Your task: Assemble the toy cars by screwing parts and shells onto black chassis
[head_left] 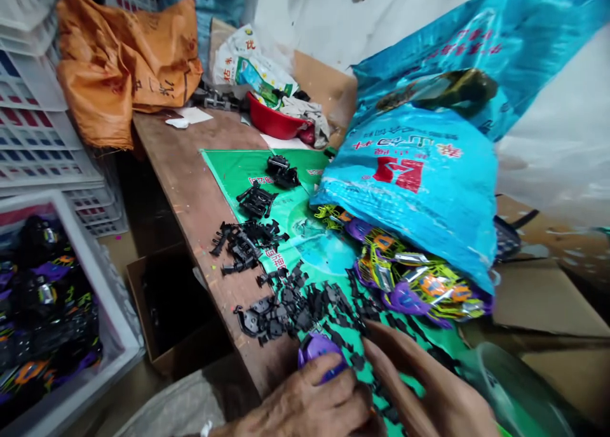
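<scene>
My left hand (317, 396) is closed around a purple plastic shell (320, 351) at the table's near edge; its lower part is hidden by the fingers. Just to the right, my right hand (424, 383) reaches over small black plastic parts (305, 300), fingers stretched and slightly apart, with nothing visible between them. These parts lie scattered over a green printed sheet (229, 167). Farther back are larger black plastic assemblies (257, 200). Purple, orange and yellow-green plastic shells (419, 281) spill from the mouth of a blue woven sack (410, 145) on the right.
A red basin (274, 121) with cloths and packets stands at the table's far end, near an orange sack (128, 68). On the left are stacked white crates (35, 129) and a crate (117, 297) of black and coloured pieces. Below the table edge sits a cardboard box (143, 297).
</scene>
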Tool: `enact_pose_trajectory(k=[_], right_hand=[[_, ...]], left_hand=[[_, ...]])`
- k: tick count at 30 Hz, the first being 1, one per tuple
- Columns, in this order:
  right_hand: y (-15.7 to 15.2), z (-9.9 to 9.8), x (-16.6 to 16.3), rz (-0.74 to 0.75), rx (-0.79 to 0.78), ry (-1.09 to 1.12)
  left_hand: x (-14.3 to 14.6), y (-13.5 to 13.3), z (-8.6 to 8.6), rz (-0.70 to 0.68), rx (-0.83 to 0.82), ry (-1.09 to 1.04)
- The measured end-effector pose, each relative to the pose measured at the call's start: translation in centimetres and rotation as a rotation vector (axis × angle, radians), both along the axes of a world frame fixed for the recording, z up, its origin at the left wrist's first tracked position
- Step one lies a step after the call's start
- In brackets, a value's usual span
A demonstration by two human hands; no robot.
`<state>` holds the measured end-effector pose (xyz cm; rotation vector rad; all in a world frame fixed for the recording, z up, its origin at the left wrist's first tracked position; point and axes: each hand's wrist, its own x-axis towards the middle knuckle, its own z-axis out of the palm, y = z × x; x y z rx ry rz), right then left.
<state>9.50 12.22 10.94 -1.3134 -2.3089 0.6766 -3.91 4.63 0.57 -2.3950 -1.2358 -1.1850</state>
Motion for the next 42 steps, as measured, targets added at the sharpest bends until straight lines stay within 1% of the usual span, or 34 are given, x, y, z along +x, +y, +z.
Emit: enact_pose_trajectory(k=[1, 2, 4, 5, 7, 9, 11, 13, 15, 18, 19, 20, 22, 24, 26, 29, 31, 33, 34, 37, 39, 42], right_hand=[[0.5, 0.5, -2.6, 0.134, 0.042, -0.036], [1.0, 0.6, -5.3, 0.276, 0.050, -0.099], [1.7, 0.1, -10.4, 0.473, 0.065, -0.288], [2.0, -0.5, -12.3, 0.525, 0.095, -0.415], [2.8, -1.9, -14.9, 0.527, 0.121, -0.491], [3.5, -2.9, -15.7, 0.539, 0.136, -0.523], [4.2, -3.2, -15.7, 0.572, 0.148, -0.529], [4.6, -2.8, -15.4, 0.596, 0.162, -0.509], [4.6, -2.0, -15.0, 0.578, 0.190, -0.457], [3.8, -0.2, -13.5, 0.485, 0.260, -0.344], [3.3, 0.5, -12.6, 0.450, 0.289, -0.265], [2.6, 1.1, -11.5, 0.420, 0.314, -0.170], [0.8, 2.1, -8.5, 0.343, 0.339, 0.114], [-1.4, 2.3, -5.2, 0.201, 0.291, 0.312], [-3.7, 1.7, -1.9, 0.001, 0.178, 0.450], [-6.7, -0.3, 1.9, -0.315, -0.060, 0.723], [-8.3, -1.7, 3.4, -0.538, -0.179, 0.879], [-9.7, -3.0, 4.2, -0.703, -0.260, 0.973], [-10.3, -3.6, 4.3, -0.750, -0.297, 1.003], [-11.7, -4.9, 4.1, -0.820, -0.412, 1.084], [-12.2, -5.7, 3.8, -0.840, -0.479, 1.136], [-12.5, -6.4, 3.4, -0.844, -0.547, 1.198]], left_hand=[[0.5, 0.1, -0.4, 0.014, -0.003, -0.037], [0.8, 0.0, -0.8, 0.021, -0.008, -0.076], [1.0, -0.1, -1.1, 0.013, -0.032, -0.118], [0.9, -0.3, -1.2, 0.002, -0.042, -0.117], [0.6, -0.5, -1.2, -0.026, -0.066, -0.084], [0.4, -0.7, -1.1, -0.034, -0.089, -0.058], [0.3, -0.7, -1.1, -0.037, -0.097, -0.044], [0.2, -0.7, -0.8, -0.032, -0.082, -0.025], [0.0, -0.7, -0.3, -0.032, -0.068, -0.006], [-0.2, -1.0, 1.2, -0.049, -0.096, 0.041], [-0.3, -1.1, 1.8, -0.054, -0.120, 0.059], [-0.4, -1.3, 2.4, -0.055, -0.147, 0.077], [-0.6, -1.4, 3.4, -0.046, -0.206, 0.095], [-0.9, -1.3, 4.0, -0.062, -0.254, 0.086], [-1.0, -0.9, 4.5, -0.138, -0.285, 0.079], [-1.2, -0.3, 5.2, -0.165, -0.325, 0.140], [-1.4, -0.1, 5.6, -0.185, -0.368, 0.211], [-1.7, -0.1, 5.7, -0.193, -0.400, 0.273], [-1.9, -0.2, 5.7, -0.192, -0.414, 0.287], [-2.6, -0.4, 5.2, -0.242, -0.446, 0.296], [-2.7, -0.5, 5.1, -0.256, -0.457, 0.328], [-2.4, -0.5, 5.6, -0.247, -0.446, 0.406]])
